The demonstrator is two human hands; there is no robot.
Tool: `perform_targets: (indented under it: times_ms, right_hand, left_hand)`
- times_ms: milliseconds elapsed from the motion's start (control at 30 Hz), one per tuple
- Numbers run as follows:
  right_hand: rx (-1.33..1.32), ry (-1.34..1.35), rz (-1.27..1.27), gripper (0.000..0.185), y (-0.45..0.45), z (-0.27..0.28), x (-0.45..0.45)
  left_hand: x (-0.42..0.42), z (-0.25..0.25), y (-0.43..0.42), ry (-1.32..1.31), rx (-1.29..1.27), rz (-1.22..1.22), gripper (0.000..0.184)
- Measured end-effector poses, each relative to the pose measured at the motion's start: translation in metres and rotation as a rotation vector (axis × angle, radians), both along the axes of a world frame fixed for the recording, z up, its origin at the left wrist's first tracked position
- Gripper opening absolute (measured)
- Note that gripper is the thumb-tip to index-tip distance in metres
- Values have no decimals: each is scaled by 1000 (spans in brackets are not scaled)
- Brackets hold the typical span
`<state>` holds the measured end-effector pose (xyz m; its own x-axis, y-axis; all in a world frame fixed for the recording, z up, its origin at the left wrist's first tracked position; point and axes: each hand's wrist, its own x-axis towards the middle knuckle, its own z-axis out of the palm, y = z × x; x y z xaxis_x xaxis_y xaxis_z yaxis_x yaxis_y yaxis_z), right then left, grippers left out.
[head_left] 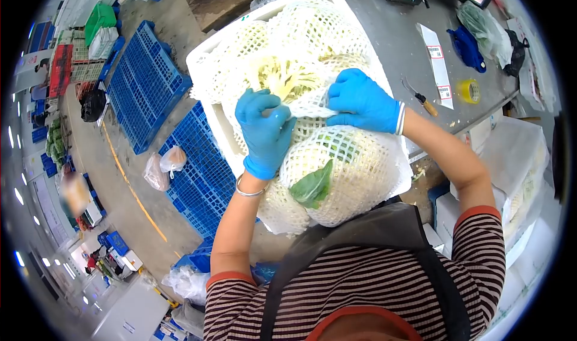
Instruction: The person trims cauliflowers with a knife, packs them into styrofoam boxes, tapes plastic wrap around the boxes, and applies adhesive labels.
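A white foam box (207, 55) is filled with cauliflowers in white foam netting. My gloved left hand (262, 130) pinches the edge of a foam net (309, 108) at the middle of the box. On the other side, my gloved right hand (363, 103) has its fingers closed on the same net. Just beyond my hands, a pale yellow cauliflower (282, 76) shows through the net's opening. Nearest my body lies a netted cauliflower (348, 178) with a green leaf (314, 186) poking out. Both of my gloves are blue.
On the grey table (396, 52) to the right lie a wooden-handled tool (428, 105), a labelled white strip (437, 70), yellow tape (469, 91) and plastic bags (484, 34). Blue pallets (144, 82) and plastic bags (173, 160) are at the left. A wrapped stack (514, 154) stands at right.
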<state>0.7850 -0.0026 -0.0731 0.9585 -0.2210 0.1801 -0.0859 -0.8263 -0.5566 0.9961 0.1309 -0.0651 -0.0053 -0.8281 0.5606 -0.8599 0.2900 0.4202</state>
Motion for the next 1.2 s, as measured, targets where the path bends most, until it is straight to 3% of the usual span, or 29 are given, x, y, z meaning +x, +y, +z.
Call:
perform_targets:
  times_ms: [33,200,233,333,400,467,567,633,667,700,767,800,833,967,1067,1200]
  right_hand:
    - [55,-215,-85,26,3,-11,-4]
    - [195,-395,-336,21,4,-47,5]
    - [202,-379,-374,21,4,-51,9]
    - [284,-336,-385,18,10,-46,7]
    - [327,-416,-365,18,25,-49,-8]
    - [426,-223,-292,31,35,-39,-31]
    - [520,-192,-259,37,41,-21,-51]
    - [1168,-281,-436,35,29,-23,-91]
    - [1005,-254,-764,35,22,-23,-109]
    - [307,-72,-1122,37,-6,-87,-163]
    - [-221,332,-1175,64,-18,-166,-228]
    - [-202,486,-1181,72,-15,-183,-242]
    - [-163,626,-1145,65,-12,-201,-250]
    - [-48,536,-1224,51,-8,-247,-257]
    - [24,-159,-1399,49,-22,-225,-226]
    - [349,-129,-1117,48,2,-41,-97]
  left_hand:
    - [2,-7,-1,-12,-12,-76,31]
    - [-1,-2,2,-318,58,-154,58]
    - [-9,10,2,-354,223,-102,73]
    - [-21,23,-11,-688,350,-8,65]
    - [-25,27,-16,-765,390,-126,64]
    - [-31,24,-20,-861,437,-155,65]
    - [-36,18,-21,-880,407,-187,59]
    - [-32,13,-21,-862,408,-161,50]
    - [-31,10,-20,-832,433,-149,43]
    - [-27,6,-17,-780,412,-168,32]
    - [-23,4,-16,-715,320,-221,24]
    - [-22,4,-17,-638,197,-280,22]
    - [-21,3,-17,-674,226,-290,22]
    - [-22,2,-15,-682,243,-325,20]
    - [-20,-1,-16,-663,230,-323,15]
    - [-16,-5,-12,-561,125,-402,13]
